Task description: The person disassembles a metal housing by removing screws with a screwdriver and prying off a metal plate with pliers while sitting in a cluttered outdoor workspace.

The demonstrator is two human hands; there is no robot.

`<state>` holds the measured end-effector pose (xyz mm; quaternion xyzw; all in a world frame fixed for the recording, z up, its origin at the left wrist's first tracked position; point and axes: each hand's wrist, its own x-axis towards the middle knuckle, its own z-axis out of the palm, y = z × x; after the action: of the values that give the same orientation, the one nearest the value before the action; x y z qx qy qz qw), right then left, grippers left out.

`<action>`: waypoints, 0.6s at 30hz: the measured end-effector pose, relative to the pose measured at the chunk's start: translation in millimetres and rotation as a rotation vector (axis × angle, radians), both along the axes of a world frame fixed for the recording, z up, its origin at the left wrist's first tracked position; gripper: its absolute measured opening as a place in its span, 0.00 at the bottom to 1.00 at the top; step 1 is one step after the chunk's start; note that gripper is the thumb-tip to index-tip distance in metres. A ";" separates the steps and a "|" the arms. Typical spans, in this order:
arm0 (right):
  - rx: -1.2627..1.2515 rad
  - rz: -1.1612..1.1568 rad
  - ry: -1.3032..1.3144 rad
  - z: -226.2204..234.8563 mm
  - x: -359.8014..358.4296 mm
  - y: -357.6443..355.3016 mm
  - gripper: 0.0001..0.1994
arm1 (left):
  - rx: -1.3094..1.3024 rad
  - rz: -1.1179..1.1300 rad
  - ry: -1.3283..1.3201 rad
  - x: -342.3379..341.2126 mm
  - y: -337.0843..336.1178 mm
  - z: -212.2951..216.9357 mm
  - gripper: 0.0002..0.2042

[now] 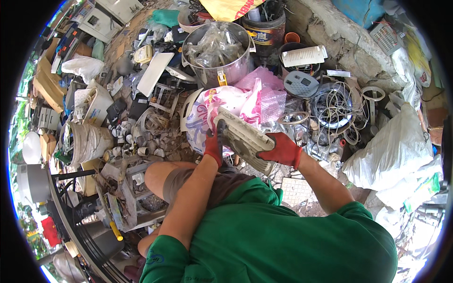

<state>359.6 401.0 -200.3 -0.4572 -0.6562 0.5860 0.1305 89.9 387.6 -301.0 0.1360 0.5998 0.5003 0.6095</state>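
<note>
A long beige plastic casing (pixel 243 140) with a ridged edge and a grimy grey inner face is held tilted in front of me. Its exact kind I cannot make out. My left hand (pixel 215 145), in a red glove with dark fingers, grips its left side. On the opposite side my right hand (pixel 281 150), gloved in red too, is closed round the lower right edge. Right behind the casing lies a white plastic bag (pixel 198 111) with pink and purple print, and pink bubble wrap (pixel 269 89) bunches beside it.
A big metal pot (pixel 219 70) filled with clear plastic stands beyond the bag. Tangled cables (pixel 332 108) lie to the right, near a large white sack (pixel 389 146). At left are a dirty white bucket (pixel 89 141) and a metal frame (pixel 130 188). Scrap covers much of the ground.
</note>
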 end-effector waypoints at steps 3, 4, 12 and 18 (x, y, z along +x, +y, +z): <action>0.059 0.082 -0.001 10.5 -2.6 5.4 0.26 | 0.148 0.047 0.285 -41.6 -15.3 -38.4 0.15; 0.046 0.052 -0.014 12.4 10.6 5.8 0.25 | 0.149 -0.002 0.438 -33.0 -8.9 -12.4 0.14; 0.205 -0.160 0.178 106.8 16.0 39.6 0.21 | 0.440 0.273 0.294 -48.6 -28.8 156.5 0.11; 0.730 0.817 -0.335 181.3 -47.8 42.6 0.22 | 0.467 0.341 0.505 -68.7 -75.1 225.6 0.13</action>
<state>311.7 443.6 -19.0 -0.1784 -0.9512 0.2439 -0.0631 21.2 312.4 -75.4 0.2884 0.6150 0.6682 0.3034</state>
